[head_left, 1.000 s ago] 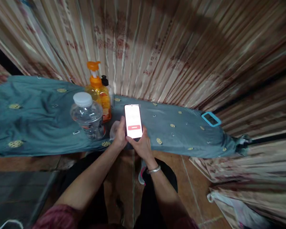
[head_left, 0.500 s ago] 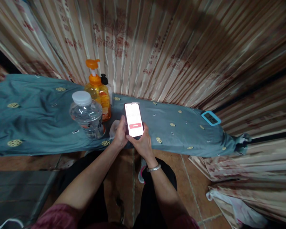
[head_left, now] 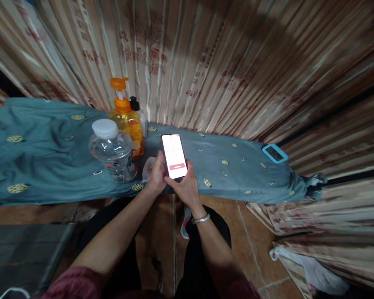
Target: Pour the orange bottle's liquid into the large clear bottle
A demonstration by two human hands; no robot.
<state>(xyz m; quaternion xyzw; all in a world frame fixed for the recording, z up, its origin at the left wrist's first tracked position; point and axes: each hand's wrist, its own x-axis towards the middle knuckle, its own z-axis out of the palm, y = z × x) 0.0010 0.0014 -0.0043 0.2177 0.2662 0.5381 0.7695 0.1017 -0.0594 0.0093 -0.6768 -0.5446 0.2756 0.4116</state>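
A: Okay, hands first?

B: Both on the slim white-screened smartphone. Left hand wraps its left edge, thumb up along the side. Right hand cups the lower right corner from below, thumb over the bottom edge. So each grip is clamped on the phone.

A: Where does the phone sit?

B: Held upright and tilted a bit, just above the front edge of the table under the teal cloth with yellow round motifs. Screen lit, a red bar low on it. Text too blurred to read.

A: Neighbours?

B: Clear plastic bottle with a white cap stands on the cloth just left of the left hand. Behind it, touching or nearly so, an orange pump bottle of amber liquid. A small black-capped bottle peeks out beside the pump.

A: Anything on the right?

B: Blue-cased flat device lying at the far right corner of the cloth, well apart from the hands. Silver bracelet on the right wrist. Striped beige curtain with red print behind everything.
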